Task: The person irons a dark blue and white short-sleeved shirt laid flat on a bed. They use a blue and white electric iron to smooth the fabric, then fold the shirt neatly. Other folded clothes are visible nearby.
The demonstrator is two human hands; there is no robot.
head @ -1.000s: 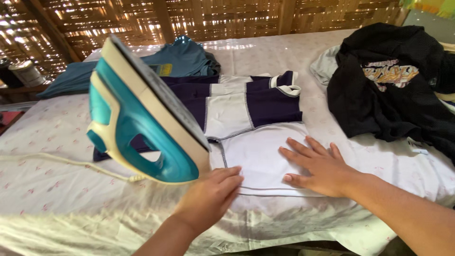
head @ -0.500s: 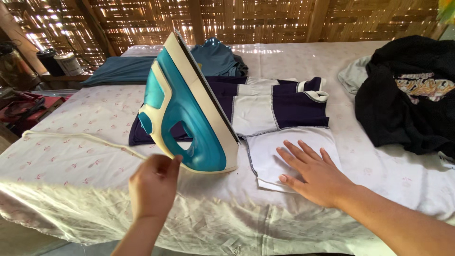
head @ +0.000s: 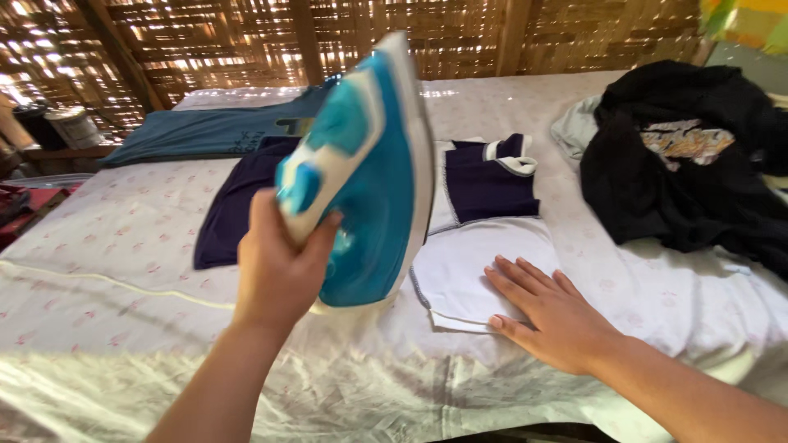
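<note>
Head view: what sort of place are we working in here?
Probably a home ironing spot: a cloth-covered table, a teal iron in the left hand, garments laid out, and a woven bamboo wall behind.

Daylight glares through the woven wall (head: 246, 41); the iron (head: 369, 164) is motion-blurred.

Free room and obstacles, placed from the navy-and-white shirt (head: 484, 205) on the sheet-covered table (head: 123, 328).
- Left of shirt: teal iron (head: 369, 164) held up in the left hand (head: 279, 271); cord (head: 107, 283) trails across the sheet.
- On the shirt's near white part: right hand (head: 550, 312) lies flat.
- Right of shirt: black garment heap (head: 689, 164); narrow bare strip between.
- Behind shirt: folded teal garment (head: 205, 131).
- Near-left of shirt: open sheet beyond the cord.
</note>
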